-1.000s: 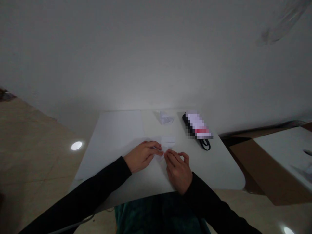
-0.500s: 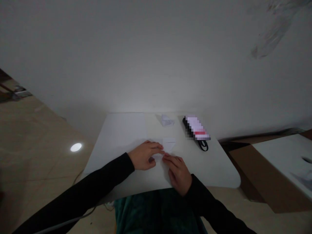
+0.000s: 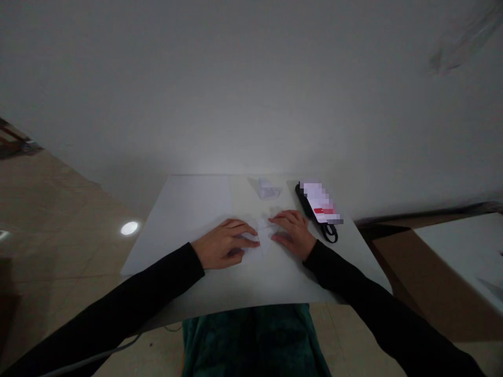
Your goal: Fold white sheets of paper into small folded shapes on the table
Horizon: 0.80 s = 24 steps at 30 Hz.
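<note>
White paper (image 3: 264, 235) is lying folded between your left hand (image 3: 226, 244) and right hand (image 3: 293, 234), both open, gripping nothing; a second folded piece (image 3: 269, 189) is sitting beyond.

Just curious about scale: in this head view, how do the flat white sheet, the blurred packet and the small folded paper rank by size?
Largest: the white sheet. Then the blurred packet. Smallest: the folded paper.

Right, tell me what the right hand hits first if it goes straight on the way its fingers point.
The right hand points left, so it would meet the small folded white paper piece first. Depth is unclear here, so its fingertips may already be touching it.
</note>
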Each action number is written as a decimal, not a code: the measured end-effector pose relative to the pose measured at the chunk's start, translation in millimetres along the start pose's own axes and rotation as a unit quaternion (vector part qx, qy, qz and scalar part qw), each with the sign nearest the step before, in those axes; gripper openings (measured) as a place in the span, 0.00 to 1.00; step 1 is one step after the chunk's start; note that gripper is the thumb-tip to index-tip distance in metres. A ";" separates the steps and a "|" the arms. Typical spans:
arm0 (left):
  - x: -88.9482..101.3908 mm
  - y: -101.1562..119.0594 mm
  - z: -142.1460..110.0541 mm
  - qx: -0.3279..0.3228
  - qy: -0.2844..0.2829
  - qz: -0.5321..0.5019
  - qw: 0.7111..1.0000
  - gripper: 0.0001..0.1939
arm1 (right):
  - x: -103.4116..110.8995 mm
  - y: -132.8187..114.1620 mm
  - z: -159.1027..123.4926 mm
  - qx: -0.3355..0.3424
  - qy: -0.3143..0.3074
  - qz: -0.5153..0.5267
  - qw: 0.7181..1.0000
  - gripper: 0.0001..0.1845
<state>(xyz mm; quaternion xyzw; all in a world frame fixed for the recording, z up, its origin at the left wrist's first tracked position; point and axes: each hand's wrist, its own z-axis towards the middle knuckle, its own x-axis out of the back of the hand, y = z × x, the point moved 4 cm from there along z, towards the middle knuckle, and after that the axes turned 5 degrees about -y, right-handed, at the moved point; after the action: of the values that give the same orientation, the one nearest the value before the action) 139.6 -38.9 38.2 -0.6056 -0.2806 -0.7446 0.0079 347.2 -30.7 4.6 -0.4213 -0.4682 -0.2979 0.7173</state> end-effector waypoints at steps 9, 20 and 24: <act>-23.0 12.0 -12.3 0.181 0.114 -0.023 0.976 0.14 | -10.9 -7.7 21.7 -0.012 -0.100 0.148 0.984 0.10; -29.3 0.9 -4.9 0.236 0.195 -0.105 0.946 0.06 | -15.4 -13.2 25.6 -0.078 -0.102 0.117 0.985 0.13; -30.0 3.0 -5.6 0.235 0.182 -0.094 0.950 0.08 | -16.3 -13.9 27.4 -0.106 -0.126 0.109 0.980 0.13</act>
<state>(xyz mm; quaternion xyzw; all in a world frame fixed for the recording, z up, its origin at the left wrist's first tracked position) 143.6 -53.7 11.6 -0.4116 -0.4970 -0.7526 0.1308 318.1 -12.5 -0.3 -0.5774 -0.4715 -0.2101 0.6326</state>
